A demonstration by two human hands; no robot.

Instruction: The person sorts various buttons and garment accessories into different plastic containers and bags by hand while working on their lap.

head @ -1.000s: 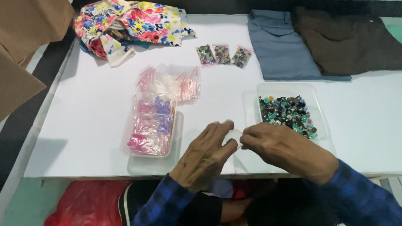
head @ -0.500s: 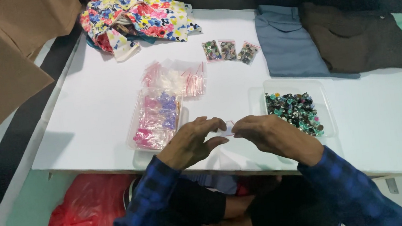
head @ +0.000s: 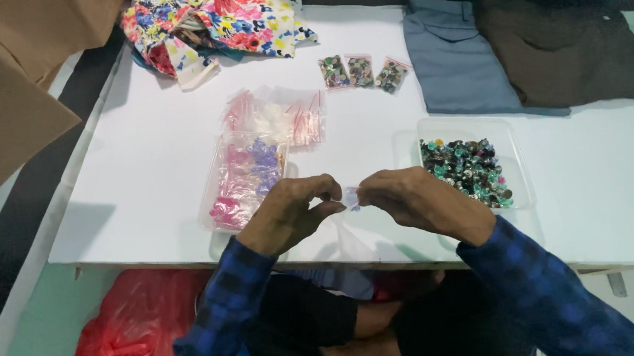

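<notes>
- Over the near edge of the white tabletop (head: 138,189), the left hand (head: 283,217) and right hand (head: 420,200) now meet, fingertips pinching a small clear bag (head: 350,197) between them.
- A second ago the hands were a little apart and lower; they have since closed together on the bag, so the work on it is under way.
- Just left sits a clear tray of pink and purple pieces (head: 243,179); just right, a clear tray of dark buttons (head: 467,170).
- Three small filled bags (head: 361,73) lie farther back, near folded garments (head: 524,54).
</notes>
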